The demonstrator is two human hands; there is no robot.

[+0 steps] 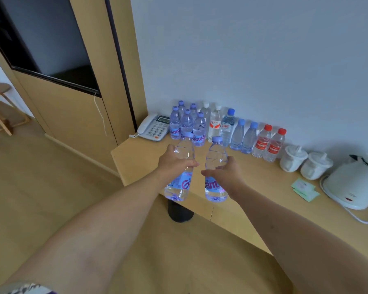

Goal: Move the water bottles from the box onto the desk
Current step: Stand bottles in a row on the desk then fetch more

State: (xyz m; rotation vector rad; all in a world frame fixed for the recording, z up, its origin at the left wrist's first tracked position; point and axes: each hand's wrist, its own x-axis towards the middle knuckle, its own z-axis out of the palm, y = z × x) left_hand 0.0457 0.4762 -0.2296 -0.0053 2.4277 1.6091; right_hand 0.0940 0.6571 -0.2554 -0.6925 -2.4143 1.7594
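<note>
We hold 2 upright bottles: left hand (174, 161) wraps left bottle (182, 166), right hand (226, 170) wraps right bottle (216, 168); surface (140, 158) lies just ahead, below.

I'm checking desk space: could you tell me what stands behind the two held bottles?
A cluster of purple-capped bottles stands on the desk by the telephone. The held bottles partly cover its front ones.

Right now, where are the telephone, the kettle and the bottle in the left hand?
telephone (155, 128): head view, on its keypad.
kettle (353, 183): head view, on its white body.
bottle in the left hand (180, 185): head view, on its label.
</note>
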